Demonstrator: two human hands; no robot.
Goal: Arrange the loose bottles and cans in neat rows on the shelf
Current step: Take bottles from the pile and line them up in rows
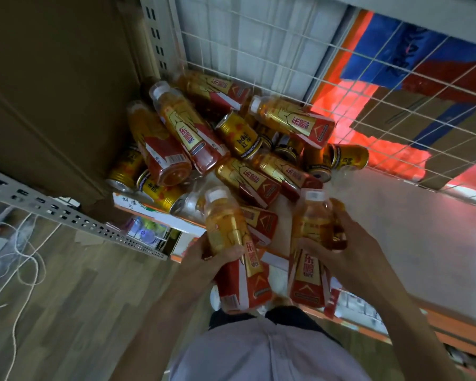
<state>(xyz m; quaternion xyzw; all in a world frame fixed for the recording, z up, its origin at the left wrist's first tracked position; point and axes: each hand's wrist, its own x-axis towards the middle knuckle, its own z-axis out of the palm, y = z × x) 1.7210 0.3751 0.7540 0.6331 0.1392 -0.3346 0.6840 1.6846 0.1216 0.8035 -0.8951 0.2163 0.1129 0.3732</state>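
- Heap of loose bottles and cans [231, 138] lies jumbled at the left back corner of the shelf [423, 229], against the wire mesh back [368, 86] and a cardboard box [52, 92]; most on their sides, overlapping.
- Left hand [204, 257], fingers wrapped round the middle of a white-capped amber bottle [231, 248], held at the shelf's front edge, cap pointing toward the heap.
- Right hand [349, 248], fingers closed round a second bottle [311, 243] just beside the first, cap likewise away.
- Gold can [238, 133] sits atop the heap's middle.
- Right half of shelf bare white.
- White cord [22, 257] trails over wood floor, lower left.
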